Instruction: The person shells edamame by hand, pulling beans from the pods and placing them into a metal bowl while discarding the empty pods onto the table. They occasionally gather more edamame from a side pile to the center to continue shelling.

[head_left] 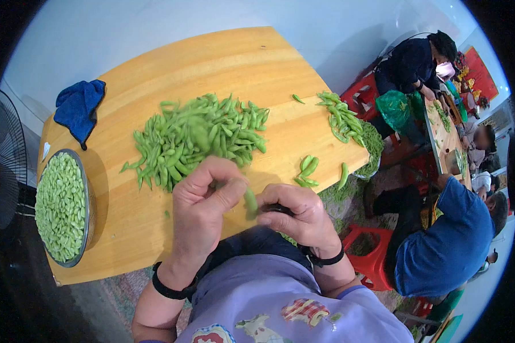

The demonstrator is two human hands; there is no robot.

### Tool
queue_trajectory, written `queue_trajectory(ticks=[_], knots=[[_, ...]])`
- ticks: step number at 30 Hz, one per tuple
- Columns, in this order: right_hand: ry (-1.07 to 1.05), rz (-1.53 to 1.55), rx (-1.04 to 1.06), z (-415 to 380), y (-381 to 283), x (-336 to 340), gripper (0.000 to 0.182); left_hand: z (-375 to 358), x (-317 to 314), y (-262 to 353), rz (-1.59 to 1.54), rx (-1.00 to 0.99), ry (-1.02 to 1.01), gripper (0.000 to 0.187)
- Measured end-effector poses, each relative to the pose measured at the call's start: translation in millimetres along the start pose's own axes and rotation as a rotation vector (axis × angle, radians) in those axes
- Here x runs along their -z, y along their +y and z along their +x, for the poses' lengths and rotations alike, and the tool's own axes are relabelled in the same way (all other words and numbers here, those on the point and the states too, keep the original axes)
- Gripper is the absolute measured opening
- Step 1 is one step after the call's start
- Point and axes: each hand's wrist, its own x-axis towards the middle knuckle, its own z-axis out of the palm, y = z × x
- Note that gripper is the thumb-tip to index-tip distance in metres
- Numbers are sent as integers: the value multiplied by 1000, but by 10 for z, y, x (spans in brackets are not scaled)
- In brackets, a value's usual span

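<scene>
Between my two hands is a green soybean pod (250, 202), slightly blurred, its upper end at the tips of my left hand (207, 197). The fingers of that hand are pinched together. My right hand (297, 212) is closed around a small dark tool (278, 209), mostly hidden by the fingers, and is close beside the pod. Just beyond my hands lies a large heap of soybean pods (200, 134) on the wooden table (223, 54), with a blurred patch over its middle. To the left stands a metal bowl (88, 200) full of shelled green beans (60, 206).
A blue cloth (80, 108) lies at the table's far left, near a black fan (8, 143). More pods (343, 120) lie at the right edge above a container of green trimmings (373, 146). Seated people (446, 234) work at another table beside red stools (369, 251).
</scene>
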Motion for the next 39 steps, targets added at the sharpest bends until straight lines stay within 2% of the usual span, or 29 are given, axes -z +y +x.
queue_trajectory(ticks=[2, 6, 10, 13, 15, 17, 18, 20, 22, 23, 24, 25, 27, 28, 32, 34, 35, 37, 38, 39], knots=[[3, -8, 66, 0, -5, 5, 16, 1, -14, 25, 61, -44, 1, 6], [57, -27, 12, -1, -24, -62, 17, -8, -31, 19, 141, -121, 2, 7], [54, -60, 38, 1, 17, -70, 16, -11, 4, 3, 127, -99, -6, 5], [18, -36, 57, -7, 24, -52, 14, 14, 65, 26, 135, -30, -79, 6], [-11, 4, 61, -14, 46, -22, 12, 40, 133, 11, -271, 225, -250, 13], [-182, 318, 51, -16, 84, 15, 10, 21, 122, -14, -295, 228, -312, 9], [-177, 319, 50, -20, 105, 32, 10, 8, 119, -22, -318, 231, -374, 6], [-376, 675, -129, -40, 137, 71, 10, -7, 103, -15, -298, 197, -429, 7], [-388, 727, -208, -60, 110, 76, 11, -14, 102, -1, -278, 163, -489, 7], [-415, 778, -283, -49, 80, 76, 11, -12, 130, 18, -242, 225, -418, 6], [-306, 563, -318, -47, -19, 70, 11, -6, 148, 32, -204, 283, -345, 6], [-308, 564, -316, -54, -45, 54, 11, -13, 152, 32, -202, 282, -343, 6], [35, 145, -124, -60, -77, 18, 11, -40, 162, 9, -116, 322, -220, 7], [78, -38, -83, -41, -150, 11, 12, -69, 126, -49, 121, 274, -180, 9], [77, -96, -58, -57, -183, -1, 13, -87, 93, -97, -57, 238, -165, 8], [66, -144, 3, -69, -170, -7, 13, -83, 59, -10, -157, 392, -171, 8], [65, -144, 3, -74, -158, -8, 13, -85, 80, -22, -158, 392, -171, 8], [21, -67, 19, -89, -120, -7, 13, -91, 142, -76, -78, 268, -227, 11], [23, -68, 18, -93, -83, -4, 13, -95, 146, -99, -79, 270, -230, 11], [-64, 208, -81, -88, -37, 0, 11, -99, 152, -118, -97, 219, -277, 14]])
